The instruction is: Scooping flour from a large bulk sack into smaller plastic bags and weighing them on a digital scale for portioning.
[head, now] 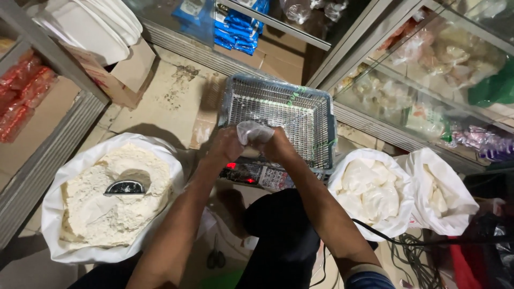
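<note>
A small clear plastic bag [252, 131], crumpled and whitish, is pinched between the left hand [226, 145] and right hand [278, 144], both clenched on it, over the near rim of an empty grey wire basket [278, 115] on a digital scale [257, 174]. Bare floor lies left of the basket. A white sack of flour [110, 198] with a dark scoop [125, 187] sits left; two filled white sacks [375, 192] stand right.
</note>
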